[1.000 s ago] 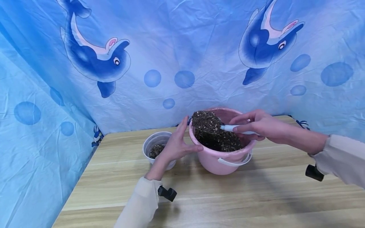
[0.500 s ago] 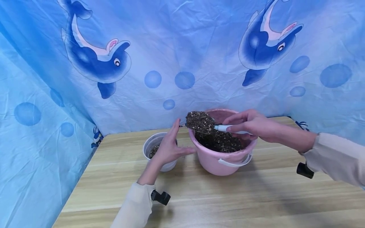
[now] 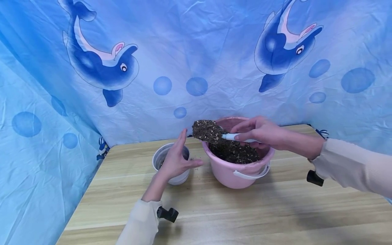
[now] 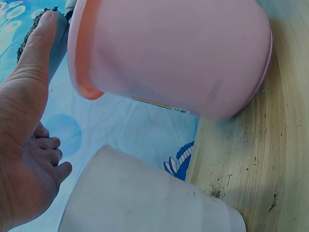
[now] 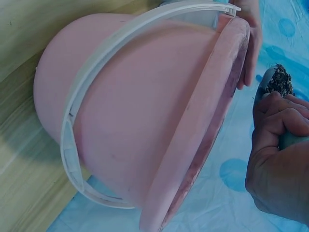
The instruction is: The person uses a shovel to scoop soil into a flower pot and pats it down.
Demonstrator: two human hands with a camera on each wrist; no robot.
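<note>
My right hand (image 3: 263, 132) grips the pale handle of a small trowel (image 3: 229, 136), level over the left side of a pink bucket (image 3: 232, 177). Its blade is covered by a heaped mound of dark potting soil (image 3: 207, 130) with light specks. More soil (image 3: 239, 154) lies inside the bucket. My left hand (image 3: 173, 163) hovers over the right part of a white plant pot (image 3: 180, 179), thumb and fingers spread, holding nothing. That hand hides much of the pot's inside. In the left wrist view, the thumb (image 4: 36, 50) overlaps the trowel's grey-blue underside.
The white bail handle (image 3: 251, 175) hangs down the bucket's front. Crumbs of soil (image 4: 217, 189) are scattered on the wooden table (image 3: 232, 217) between pot and bucket. Behind the table hangs a blue dolphin-print cloth (image 3: 190, 41).
The loaded trowel has moved left with my right hand, from above the bucket to over its left rim. My left hand has drawn left, away from the bucket's rim to the pot.
</note>
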